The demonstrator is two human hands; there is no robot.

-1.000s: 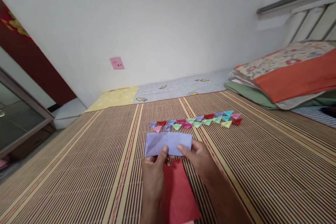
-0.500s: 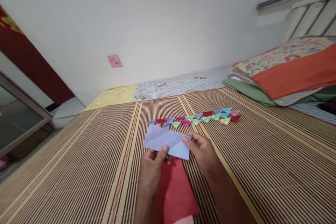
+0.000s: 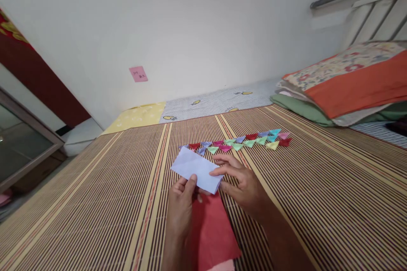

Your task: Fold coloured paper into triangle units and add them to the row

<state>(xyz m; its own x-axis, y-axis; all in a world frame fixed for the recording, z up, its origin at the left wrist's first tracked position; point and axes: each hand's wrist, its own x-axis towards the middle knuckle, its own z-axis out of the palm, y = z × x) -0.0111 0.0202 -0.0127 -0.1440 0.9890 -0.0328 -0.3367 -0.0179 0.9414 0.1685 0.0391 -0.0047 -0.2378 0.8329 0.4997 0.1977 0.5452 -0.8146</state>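
Observation:
A pale blue-violet sheet of paper (image 3: 194, 167), longer than it is wide, is tilted down to the right above the mat. My left hand (image 3: 182, 205) pinches its lower edge, thumb on top and fingers beneath. At the right end, my right hand (image 3: 243, 182) has its fingers spread, with fingertips touching the paper's face and edge. Red paper (image 3: 213, 233) lies under my hands, with a pink piece (image 3: 223, 266) at its near end. Beyond the sheet, small folded triangles (image 3: 249, 143) in several colours form two rows.
The striped mat (image 3: 95, 203) spreads over the whole surface. Folded bedding (image 3: 359, 80) is stacked at the back right, below a radiator (image 3: 381, 21). A pink note (image 3: 138, 74) is on the wall. A framed glass panel (image 3: 25, 144) stands at the left.
The right fingers have opened from their pinch and spread over the paper's right end. The sheet has shifted slightly left and tilts more steeply. My left hand still pinches it.

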